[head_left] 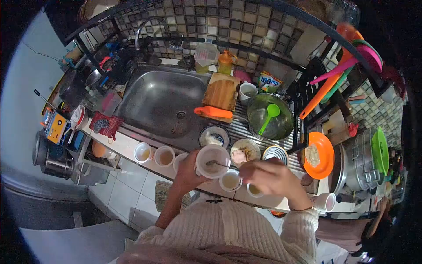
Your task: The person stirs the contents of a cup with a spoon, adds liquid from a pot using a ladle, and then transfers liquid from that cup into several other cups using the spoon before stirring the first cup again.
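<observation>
My left hand (190, 172) is closed around a translucent plastic cup (213, 152), lifted and tilted so that I look into it. A spoon (223, 165) dips into that cup, its bowl near a little pale stuff at the bottom. Its handle runs to the closed fingers of my right hand (272, 176). Along the counter edge stand several similar cups with yellowish or brownish contents, among them a cup (142, 152) at the left and a cup (230, 180) between my hands. Just beyond my hands are a dish with a pale pink lump (240, 155) and a striped bowl (276, 152).
Behind the cups lies a steel sink (154, 101). A cutting board (221, 91) with an orange-handled tool (213, 113), a steel basin (281, 123) holding a green spoon (270, 115), and an orange plate (326, 152) stand to its right. Stacked cups (325, 202) lie near my right forearm.
</observation>
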{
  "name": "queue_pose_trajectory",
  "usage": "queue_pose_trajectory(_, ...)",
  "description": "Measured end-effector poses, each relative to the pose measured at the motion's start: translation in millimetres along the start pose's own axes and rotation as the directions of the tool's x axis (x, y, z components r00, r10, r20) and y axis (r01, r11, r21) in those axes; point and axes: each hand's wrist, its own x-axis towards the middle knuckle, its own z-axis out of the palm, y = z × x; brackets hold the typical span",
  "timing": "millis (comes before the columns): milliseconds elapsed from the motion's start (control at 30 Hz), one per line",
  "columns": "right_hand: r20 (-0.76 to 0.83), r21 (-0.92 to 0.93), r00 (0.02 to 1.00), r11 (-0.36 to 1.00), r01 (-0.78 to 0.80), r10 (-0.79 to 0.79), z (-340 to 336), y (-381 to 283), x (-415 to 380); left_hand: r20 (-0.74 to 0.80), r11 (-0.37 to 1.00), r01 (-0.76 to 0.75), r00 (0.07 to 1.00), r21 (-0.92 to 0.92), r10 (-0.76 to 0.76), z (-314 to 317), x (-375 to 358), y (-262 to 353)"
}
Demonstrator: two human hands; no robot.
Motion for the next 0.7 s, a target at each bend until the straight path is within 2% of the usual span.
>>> queue_pose_trajectory(33, -0.001, 0.0, 1.0, 1.0, -0.004, 0.004, 2, 0, 2, 0.021, 0.998, -0.053, 0.998, 0.018, 0.052, 2, 0, 0)
queue_pose_trajectory(100, -0.095, 0.032, 0.989, 0.993, 0.114, -0.111, 5, 3, 9, 0.023, 1.0, -0.02, 1.0, -0.016, 0.02, 2, 1, 7)
queue_pose_trajectory(133, -0.124, 0.084, 0.992, 0.996, 0.035, -0.024, 10, 9, 7, 0.025, 0.999, 0.011, 1.0, -0.052, -0.009, 3, 2, 11)
queue_pose_trajectory(167, -0.131, 0.069, 0.991, 0.997, 0.031, -0.022, 8, 9, 10, 0.031, 0.999, -0.005, 0.999, -0.053, 0.007, 3, 5, 11)
queue_pose_trajectory(233, -0.185, 0.276, 0.93, 0.925, -0.259, 0.316, 5, 6, 17, -0.004, 0.987, 0.049, 0.999, -0.153, -0.05, 4, 4, 8)
queue_pose_trajectory(267, -0.056, 0.285, 0.89, 0.862, -0.419, 0.452, -5, 6, 18, 0.006, 0.987, 0.039, 0.999, -0.155, -0.039, 6, 5, 5)
queue_pose_trajectory(300, -0.068, 0.279, 0.887, 0.862, -0.423, 0.457, -8, 14, 15, -0.032, 0.99, 0.017, 0.999, -0.14, -0.021, 8, 6, 1)
queue_pose_trajectory(367, -0.014, 0.671, 0.828, 0.619, -0.407, 0.56, -7, 42, 5, -0.065, 0.992, -0.018, 0.998, -0.122, 0.01, 7, 10, -2)
queue_pose_trajectory(433, -0.022, 0.528, 0.655, 0.565, -0.634, 0.756, -8, 77, -2, -0.142, 0.967, 0.024, 0.988, -0.255, -0.062, 8, 11, -2)
queue_pose_trajectory(467, -0.145, 0.272, 0.683, 0.693, -0.668, 0.716, 3, 110, -17, -0.141, 0.966, 0.012, 0.989, -0.256, -0.05, 7, 15, 1)
queue_pose_trajectory(500, -0.246, -0.009, 0.721, 0.743, -0.67, 0.647, 17, 143, -31, -0.133, 0.956, 0.031, 0.988, -0.291, -0.073, 6, 17, 5)
queue_pose_trajectory(533, -0.253, -0.01, 0.719, 0.742, -0.67, 0.647, 24, 159, -36, -0.123, 0.945, 0.052, 0.988, -0.323, -0.096, 4, 18, 10)
queue_pose_trajectory(600, -0.03, -0.435, 0.629, 0.556, -0.708, 0.777, 37, 181, -43, -0.107, 0.932, 0.075, 0.987, -0.354, -0.12, 1, 18, 15)
queue_pose_trajectory(633, -0.033, -0.435, 0.625, 0.552, -0.712, 0.78, 47, 190, -48, -0.114, 0.951, 0.057, 0.989, -0.302, -0.095, -1, 19, 16)
queue_pose_trajectory(700, 0.145, -0.528, 0.655, 0.618, -0.582, 0.741, 58, 197, -52, -0.115, 0.967, 0.032, 0.991, -0.252, -0.063, -3, 20, 14)
